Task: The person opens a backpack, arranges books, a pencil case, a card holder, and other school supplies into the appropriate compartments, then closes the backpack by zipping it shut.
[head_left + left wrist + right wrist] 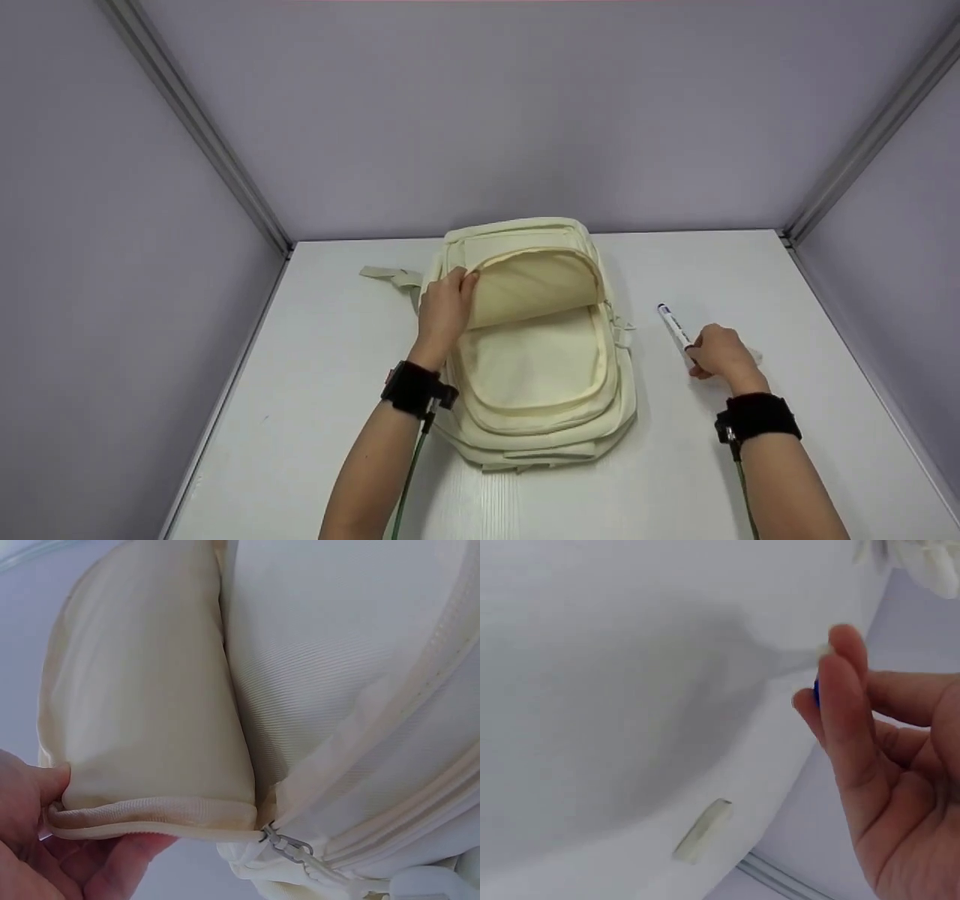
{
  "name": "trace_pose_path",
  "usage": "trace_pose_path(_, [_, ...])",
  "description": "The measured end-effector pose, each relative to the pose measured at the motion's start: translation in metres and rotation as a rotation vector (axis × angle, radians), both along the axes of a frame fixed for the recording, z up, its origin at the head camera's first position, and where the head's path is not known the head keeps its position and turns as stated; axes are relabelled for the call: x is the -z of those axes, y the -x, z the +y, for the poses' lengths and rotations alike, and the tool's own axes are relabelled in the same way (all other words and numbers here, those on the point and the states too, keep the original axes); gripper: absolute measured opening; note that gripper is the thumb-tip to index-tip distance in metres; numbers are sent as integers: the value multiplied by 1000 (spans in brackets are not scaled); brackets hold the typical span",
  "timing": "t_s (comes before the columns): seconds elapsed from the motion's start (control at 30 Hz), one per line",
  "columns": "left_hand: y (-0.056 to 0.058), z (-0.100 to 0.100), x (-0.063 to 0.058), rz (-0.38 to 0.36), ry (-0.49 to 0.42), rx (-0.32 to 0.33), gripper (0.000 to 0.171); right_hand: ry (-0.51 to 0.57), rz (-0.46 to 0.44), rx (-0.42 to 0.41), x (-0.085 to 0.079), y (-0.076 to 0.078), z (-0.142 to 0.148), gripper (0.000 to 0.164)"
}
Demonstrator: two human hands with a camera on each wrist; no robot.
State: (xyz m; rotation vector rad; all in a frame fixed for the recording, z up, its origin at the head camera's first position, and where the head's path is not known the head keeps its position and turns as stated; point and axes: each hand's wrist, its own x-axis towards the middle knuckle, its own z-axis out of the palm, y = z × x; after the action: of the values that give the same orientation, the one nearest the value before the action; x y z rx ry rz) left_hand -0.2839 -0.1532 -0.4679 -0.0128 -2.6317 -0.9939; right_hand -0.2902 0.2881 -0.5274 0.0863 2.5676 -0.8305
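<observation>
A cream backpack (536, 367) lies on the white table, its front pocket unzipped. My left hand (444, 304) pinches the left edge of the pocket's flap (536, 285) and keeps it folded back. In the left wrist view, the thumb of the left hand (45, 832) is on the flap's inner side, near a metal zipper pull (285, 844). To the right of the bag, my right hand (721, 352) pinches a white marker (673, 324) near one end. The right wrist view shows the fingertips mostly hiding it, with a bit of blue visible.
A small pale strip (703, 831) lies on the table beyond the right hand; its kind is unclear. A strap (391, 274) sticks out from the bag's left side. Grey-lilac panels (525, 112) enclose the table at the back and both sides.
</observation>
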Motion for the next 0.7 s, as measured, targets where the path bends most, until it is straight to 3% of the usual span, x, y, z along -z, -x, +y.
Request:
trace_pose_path(0.27, [5, 2, -3, -27, 21, -32, 31, 245, 28, -49, -41, -18, -22, 28])
trace_pose_path(0.47, [11, 4, -6, -67, 24, -31, 31, 411, 11, -188, -67, -41, -24, 34])
trace_pose_path(0.57, [13, 5, -8, -83, 20, -34, 30, 444, 6, -248, -72, -48, -29, 35])
trace_pose_path(0.7, [16, 5, -10, -67, 10, -51, 30, 440, 12, -293, -66, -50, -46, 33])
